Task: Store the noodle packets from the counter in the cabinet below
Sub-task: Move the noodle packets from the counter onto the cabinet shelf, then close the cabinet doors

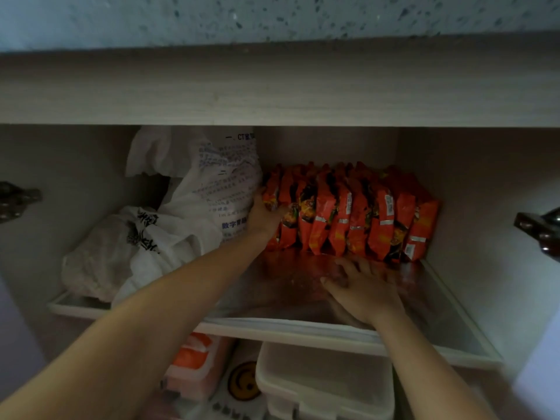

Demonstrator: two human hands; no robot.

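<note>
Several red and orange noodle packets (pixel 354 213) stand upright in a row at the back right of the cabinet shelf (pixel 272 298). My left hand (pixel 262 218) reaches in and presses against the leftmost packet, fingers spread along its side. My right hand (pixel 362 287) lies flat on the shelf in front of the row, fingers straight, holding nothing.
White plastic bags (pixel 169 225) with printed text fill the shelf's left half. Below the shelf sit a white plastic tub (pixel 327 383), an orange and white box (pixel 194 365) and a yellow smiley item (pixel 244 381). Door hinges (pixel 542 234) stick out at both sides. The speckled counter edge (pixel 272 86) runs overhead.
</note>
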